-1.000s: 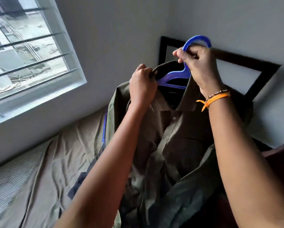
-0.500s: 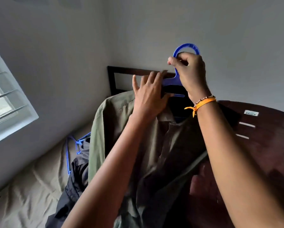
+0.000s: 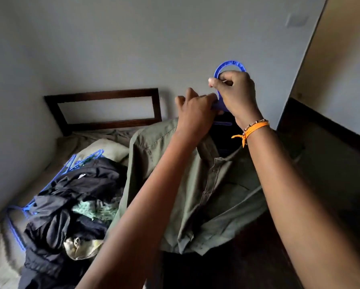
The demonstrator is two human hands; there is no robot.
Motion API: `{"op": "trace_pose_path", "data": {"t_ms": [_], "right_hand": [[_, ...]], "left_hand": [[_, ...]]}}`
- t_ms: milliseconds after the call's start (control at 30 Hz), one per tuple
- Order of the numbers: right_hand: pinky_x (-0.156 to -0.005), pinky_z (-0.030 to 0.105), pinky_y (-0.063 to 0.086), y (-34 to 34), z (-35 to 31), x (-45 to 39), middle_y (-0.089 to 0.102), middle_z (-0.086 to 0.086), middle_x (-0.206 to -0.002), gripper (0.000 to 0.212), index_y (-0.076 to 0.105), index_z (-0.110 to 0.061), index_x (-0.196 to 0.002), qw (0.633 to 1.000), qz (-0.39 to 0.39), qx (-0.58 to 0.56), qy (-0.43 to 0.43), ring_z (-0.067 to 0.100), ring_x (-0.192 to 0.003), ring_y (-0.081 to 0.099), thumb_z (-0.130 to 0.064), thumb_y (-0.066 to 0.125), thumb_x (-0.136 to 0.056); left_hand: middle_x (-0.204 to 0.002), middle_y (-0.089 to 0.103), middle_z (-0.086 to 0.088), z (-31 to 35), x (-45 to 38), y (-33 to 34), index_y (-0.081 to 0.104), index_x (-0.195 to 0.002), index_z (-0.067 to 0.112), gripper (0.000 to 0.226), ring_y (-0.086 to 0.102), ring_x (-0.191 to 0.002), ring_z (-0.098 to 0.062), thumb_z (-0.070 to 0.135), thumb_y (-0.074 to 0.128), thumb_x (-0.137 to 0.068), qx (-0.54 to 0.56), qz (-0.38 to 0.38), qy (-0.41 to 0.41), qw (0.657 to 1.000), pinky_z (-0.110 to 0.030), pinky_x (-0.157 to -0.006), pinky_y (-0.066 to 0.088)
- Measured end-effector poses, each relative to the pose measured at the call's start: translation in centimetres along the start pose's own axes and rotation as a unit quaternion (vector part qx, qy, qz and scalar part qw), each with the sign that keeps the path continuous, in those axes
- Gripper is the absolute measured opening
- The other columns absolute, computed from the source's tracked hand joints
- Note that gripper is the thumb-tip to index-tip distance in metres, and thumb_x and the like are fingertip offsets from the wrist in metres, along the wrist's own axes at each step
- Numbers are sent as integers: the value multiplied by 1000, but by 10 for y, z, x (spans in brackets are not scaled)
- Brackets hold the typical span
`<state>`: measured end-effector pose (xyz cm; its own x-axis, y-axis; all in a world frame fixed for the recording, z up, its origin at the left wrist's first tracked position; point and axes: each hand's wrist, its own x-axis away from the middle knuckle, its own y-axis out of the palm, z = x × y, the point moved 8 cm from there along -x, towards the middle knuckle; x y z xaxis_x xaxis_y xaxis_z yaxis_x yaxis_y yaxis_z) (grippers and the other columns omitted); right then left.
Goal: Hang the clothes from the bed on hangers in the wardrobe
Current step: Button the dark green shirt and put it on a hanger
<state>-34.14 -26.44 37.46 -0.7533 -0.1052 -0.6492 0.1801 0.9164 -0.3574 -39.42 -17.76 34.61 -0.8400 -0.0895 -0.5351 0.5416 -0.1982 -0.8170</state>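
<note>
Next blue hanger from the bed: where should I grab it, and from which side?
Grip a spare blue hanger by its exposed end near the pillow, coming from above on the wall side; the dark clothes pile covers the rest.

Two bare forearms, no sleeves in view. Left hand (image 3: 195,113) unadorned, no rings or bands. Right hand (image 3: 235,90) likewise ringless. Right wrist: orange thread band (image 3: 255,128) knotted, loose ends trailing; thin beaded bracelet (image 3: 253,123) just above, small pale and brown beads.
</note>
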Motion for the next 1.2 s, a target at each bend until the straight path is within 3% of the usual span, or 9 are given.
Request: {"op": "trace_pose_path", "data": {"t_ms": [167, 267, 367, 500, 633, 833, 900, 1033, 1200], "right_hand": [[-66, 18, 40, -121, 43, 63, 55, -11, -74, 5, 63, -20, -89, 999, -36, 24, 29, 0, -66, 49, -23, 64, -85], [-85, 18, 40, -193, 82, 111, 52, -1, -113, 48, 51, -22, -131, 984, -115, 95, 97, 11, -93, 51, -14, 65, -86], [-100, 26, 35, -278, 130, 160, 51, 10, -130, 55, 47, -11, -134, 953, -113, 232, 159, 22, -119, 49, -15, 68, -84], [-83, 29, 39, -384, 173, 220, 61, 14, -115, 45, 56, -3, -116, 917, -58, 305, 252, 29, -109, 55, -32, 68, -84], [-59, 29, 33, -463, 184, 258, 49, -5, -69, 27, 47, -17, -73, 901, -3, 317, 296, 21, -74, 49, -32, 66, -86], [-75, 38, 42, -584, 214, 317, 64, 16, -103, 34, 59, -9, -101, 807, 171, 418, 379, 35, -100, 57, -40, 60, -87], [-73, 36, 39, -615, 222, 332, 64, 16, -103, 34, 58, -8, -100, 776, 202, 434, 411, 36, -101, 57, -39, 59, -89], [-73, 34, 42, -676, 239, 350, 64, 11, -99, 34, 63, -11, -97, 756, 245, 395, 462, 32, -98, 58, -42, 65, -83], [-71, 30, 39, -743, 252, 368, 61, 6, -92, 24, 61, -13, -97, 727, 302, 386, 481, 27, -90, 58, -29, 67, -81]], "left_hand": [[-108, 66, 3, 113, 31, 36, 61, -115, 29, 26, 35, -115, -25, 32, 53, -91, 95, -24, 62, 993, -36, -79, 16], [-101, 67, -1, 179, 51, 56, 61, -108, 24, 21, 37, -113, -24, 32, 52, -91, 129, -31, 106, 986, -35, -75, 15], [-90, 64, 5, 238, 66, 77, 59, -102, 23, 16, 41, -107, -23, 33, 53, -91, 191, -38, 132, 972, -33, -71, 12], [-70, 46, 13, 332, 81, 104, 58, -97, 23, 11, 42, -102, -20, 31, 55, -91, 283, -82, 207, 933, -32, -76, 16], [-115, 61, 12, 432, 94, 132, 60, -117, 28, 27, 41, -109, -19, 36, 55, -91, 306, -121, 266, 906, -30, -73, 10], [-111, 59, 7, 570, 103, 167, 68, -93, 30, 17, 50, -108, -17, 19, 60, -84, 397, -190, 240, 865, -32, -87, 25], [-97, 67, 1, 615, 113, 191, 70, -84, 22, 14, 60, -95, -15, 14, 58, -84, 429, -263, 231, 833, -32, -88, 41], [-66, 59, -4, 706, 178, 242, 68, -95, -8, 20, 54, -53, -2, 5, 53, -93, 459, -506, 274, 677, -19, -59, 43], [-67, 58, -4, 795, 219, 244, 68, -92, 1, 34, 54, -58, -12, 32, 55, -95, 507, -524, 267, 630, -23, -63, 45]]}}
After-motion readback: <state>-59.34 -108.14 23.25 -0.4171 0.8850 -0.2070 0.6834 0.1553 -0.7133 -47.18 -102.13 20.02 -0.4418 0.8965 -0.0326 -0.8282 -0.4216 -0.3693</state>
